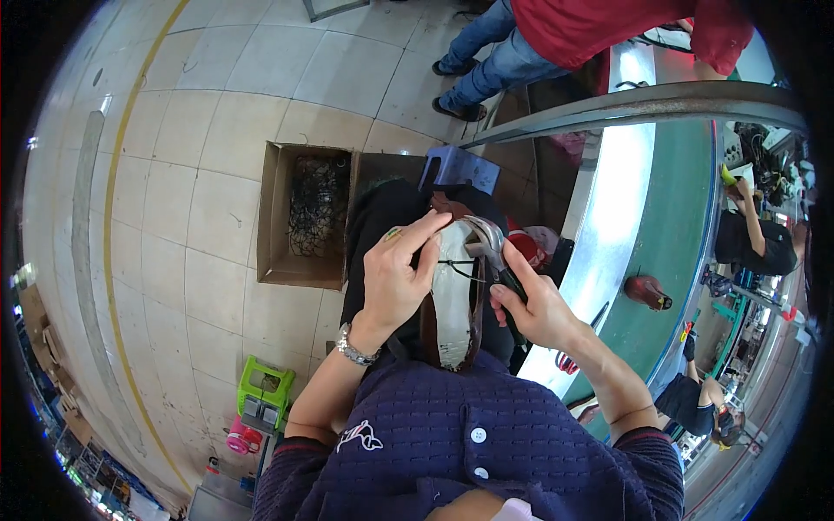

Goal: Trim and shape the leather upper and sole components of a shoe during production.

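A brown shoe lies in my lap, its pale underside turned up. A thin black cord crosses that underside, with a loose end sticking out. My left hand is closed on the shoe's far left edge, fingers and thumb pressing at the pale surface. In my right hand is a pair of pincers with a metal head and dark handles. Their head rests at the shoe's far right edge, beside the cord. Whether the jaws grip anything is hidden.
A cardboard box with dark tangled strands stands left of my legs. Beyond my knees is a blue stool. On the right runs a green conveyor belt carrying another brown shoe. A metal bar crosses near a person in red.
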`<state>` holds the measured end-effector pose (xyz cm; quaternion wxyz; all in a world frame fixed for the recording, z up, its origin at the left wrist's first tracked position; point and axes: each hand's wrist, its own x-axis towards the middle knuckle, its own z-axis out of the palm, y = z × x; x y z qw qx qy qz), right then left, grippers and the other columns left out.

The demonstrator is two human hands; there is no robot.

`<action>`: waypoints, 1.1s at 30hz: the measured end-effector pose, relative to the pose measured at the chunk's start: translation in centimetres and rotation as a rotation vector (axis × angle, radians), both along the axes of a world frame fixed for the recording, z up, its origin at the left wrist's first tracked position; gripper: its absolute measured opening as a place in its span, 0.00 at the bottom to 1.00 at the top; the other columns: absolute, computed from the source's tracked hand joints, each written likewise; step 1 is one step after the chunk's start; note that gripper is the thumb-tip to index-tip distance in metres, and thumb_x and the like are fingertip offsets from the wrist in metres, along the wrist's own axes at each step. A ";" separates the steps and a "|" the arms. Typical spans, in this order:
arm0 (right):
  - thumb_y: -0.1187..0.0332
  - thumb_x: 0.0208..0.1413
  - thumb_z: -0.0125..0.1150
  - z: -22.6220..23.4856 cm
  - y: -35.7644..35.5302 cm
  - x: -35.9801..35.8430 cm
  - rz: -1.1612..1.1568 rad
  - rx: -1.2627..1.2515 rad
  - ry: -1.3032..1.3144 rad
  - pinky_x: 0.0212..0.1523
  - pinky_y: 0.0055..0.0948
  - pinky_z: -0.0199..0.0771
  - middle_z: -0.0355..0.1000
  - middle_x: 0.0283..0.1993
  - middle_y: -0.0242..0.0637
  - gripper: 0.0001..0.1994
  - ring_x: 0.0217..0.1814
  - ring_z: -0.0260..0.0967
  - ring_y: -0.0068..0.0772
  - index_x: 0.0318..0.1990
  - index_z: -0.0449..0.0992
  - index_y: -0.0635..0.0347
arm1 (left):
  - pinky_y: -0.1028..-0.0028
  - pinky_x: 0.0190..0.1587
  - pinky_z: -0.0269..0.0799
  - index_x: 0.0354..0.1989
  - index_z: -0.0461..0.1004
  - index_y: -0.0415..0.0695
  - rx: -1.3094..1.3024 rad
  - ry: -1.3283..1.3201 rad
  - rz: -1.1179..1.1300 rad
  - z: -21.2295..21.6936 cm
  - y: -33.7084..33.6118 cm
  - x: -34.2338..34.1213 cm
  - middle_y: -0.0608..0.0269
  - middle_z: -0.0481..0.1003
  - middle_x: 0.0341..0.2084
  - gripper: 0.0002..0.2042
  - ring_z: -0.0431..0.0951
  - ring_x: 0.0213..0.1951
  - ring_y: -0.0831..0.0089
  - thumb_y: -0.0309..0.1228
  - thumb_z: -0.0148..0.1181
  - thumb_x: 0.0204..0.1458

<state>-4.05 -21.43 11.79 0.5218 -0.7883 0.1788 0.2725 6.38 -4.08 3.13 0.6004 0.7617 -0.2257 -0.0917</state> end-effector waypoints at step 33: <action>0.69 0.58 0.56 2.2 2.9 1.5 0.381 -0.789 -0.284 0.23 0.43 0.73 0.72 0.21 0.49 0.36 0.22 0.73 0.49 0.71 0.46 0.50 | 0.66 0.43 0.74 0.46 0.75 0.37 0.154 -0.411 -0.153 -2.0 1.6 -0.5 0.48 0.77 0.44 0.15 0.78 0.39 0.56 0.17 0.55 0.48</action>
